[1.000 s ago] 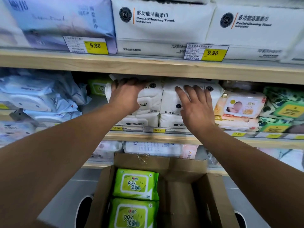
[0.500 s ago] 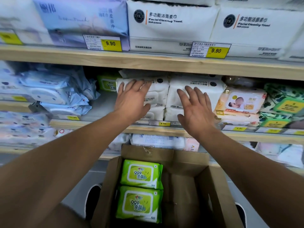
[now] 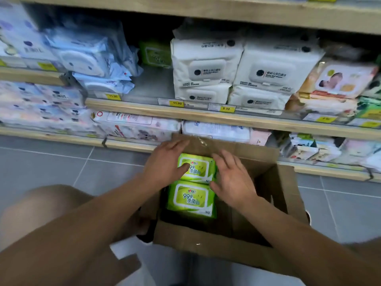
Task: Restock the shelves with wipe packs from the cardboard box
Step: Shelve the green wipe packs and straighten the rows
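The left hand (image 3: 165, 164) lies with straight fingers against the far green plastic wipe pack (image 3: 196, 168) inside the open brown cardboard box (image 3: 276, 180); the right hand (image 3: 233, 180), fingers spread, flanks its other side, gripping nothing.

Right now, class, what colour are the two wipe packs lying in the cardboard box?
Bright green with white label panels, both wipe packs, seen clearly in the head view.

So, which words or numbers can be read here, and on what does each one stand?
"999" with "杀菌": far green pack in the cardboard box.
"999" with "杀菌": near green pack.
"11.90": yellow price tag on the shelf edge.
"8.90", blurred, uncertain: next price tag.
White wipe packs: print too small to read.
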A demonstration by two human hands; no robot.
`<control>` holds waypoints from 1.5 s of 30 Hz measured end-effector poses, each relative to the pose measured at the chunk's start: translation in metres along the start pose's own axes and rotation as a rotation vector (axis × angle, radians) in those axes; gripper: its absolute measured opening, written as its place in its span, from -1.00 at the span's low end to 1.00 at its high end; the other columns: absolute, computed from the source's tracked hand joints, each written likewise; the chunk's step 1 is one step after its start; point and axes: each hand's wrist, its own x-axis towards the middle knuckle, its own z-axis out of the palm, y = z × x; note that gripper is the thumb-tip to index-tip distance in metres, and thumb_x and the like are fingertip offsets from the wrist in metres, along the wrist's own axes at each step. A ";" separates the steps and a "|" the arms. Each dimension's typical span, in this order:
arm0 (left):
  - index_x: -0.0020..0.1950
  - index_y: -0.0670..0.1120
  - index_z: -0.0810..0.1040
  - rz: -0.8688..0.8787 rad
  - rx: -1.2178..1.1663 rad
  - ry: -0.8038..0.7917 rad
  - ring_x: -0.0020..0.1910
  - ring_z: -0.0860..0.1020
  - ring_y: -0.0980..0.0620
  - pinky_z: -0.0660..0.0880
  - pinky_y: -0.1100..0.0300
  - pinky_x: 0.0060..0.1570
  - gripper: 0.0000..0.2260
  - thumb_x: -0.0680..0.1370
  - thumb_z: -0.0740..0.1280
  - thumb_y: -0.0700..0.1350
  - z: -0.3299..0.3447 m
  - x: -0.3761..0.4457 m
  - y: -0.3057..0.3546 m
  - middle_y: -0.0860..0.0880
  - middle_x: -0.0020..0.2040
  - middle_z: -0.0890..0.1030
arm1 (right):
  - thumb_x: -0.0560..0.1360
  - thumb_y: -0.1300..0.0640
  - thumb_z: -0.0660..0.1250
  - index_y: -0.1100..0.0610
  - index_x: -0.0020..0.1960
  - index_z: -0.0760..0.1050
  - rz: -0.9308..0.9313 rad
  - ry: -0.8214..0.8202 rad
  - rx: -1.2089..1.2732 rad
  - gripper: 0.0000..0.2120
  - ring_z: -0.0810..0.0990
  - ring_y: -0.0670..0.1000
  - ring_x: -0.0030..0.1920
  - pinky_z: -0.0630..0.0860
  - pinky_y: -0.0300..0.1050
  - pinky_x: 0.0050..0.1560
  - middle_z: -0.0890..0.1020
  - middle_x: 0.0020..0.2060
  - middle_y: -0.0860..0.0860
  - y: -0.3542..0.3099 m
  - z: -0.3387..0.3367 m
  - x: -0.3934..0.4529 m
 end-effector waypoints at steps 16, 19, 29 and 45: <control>0.52 0.00 0.13 -0.092 0.099 -0.632 0.44 0.23 -0.13 0.29 0.00 0.37 -0.20 0.39 0.42 0.16 0.101 -0.030 -0.045 -0.07 0.50 0.21 | 0.46 -0.08 0.38 0.06 0.51 0.13 0.099 -0.320 0.109 -0.26 0.28 0.14 0.38 0.34 0.02 0.34 0.17 0.47 0.02 0.024 0.099 -0.010; 0.52 -0.01 0.10 -0.070 0.177 -0.728 0.45 0.18 -0.15 0.27 -0.07 0.38 -0.10 0.33 0.47 0.19 0.115 -0.022 -0.050 -0.06 0.49 0.18 | 0.45 -0.09 0.38 0.06 0.50 0.15 0.063 -0.352 0.090 -0.27 0.31 0.16 0.35 0.38 0.03 0.31 0.19 0.45 0.02 0.034 0.109 -0.001; 0.38 0.04 0.31 0.127 0.243 -0.613 0.27 0.30 -0.11 0.27 -0.12 0.28 -0.23 0.25 0.52 0.18 0.128 -0.037 -0.054 -0.04 0.27 0.35 | 0.24 -0.26 0.49 0.05 0.44 0.26 0.068 -0.537 0.128 -0.11 0.34 0.15 0.33 0.32 0.00 0.34 0.38 0.33 0.07 0.052 0.137 0.036; 0.52 0.05 0.01 0.022 0.210 -0.772 0.39 0.24 -0.11 0.26 -0.09 0.35 0.08 0.16 0.52 0.27 0.114 -0.029 -0.035 -0.02 0.43 0.28 | 0.14 -0.01 0.65 0.11 0.46 0.23 -0.032 -0.523 0.207 0.01 0.44 0.14 0.28 0.45 -0.06 0.22 0.38 0.34 0.10 0.044 0.120 0.026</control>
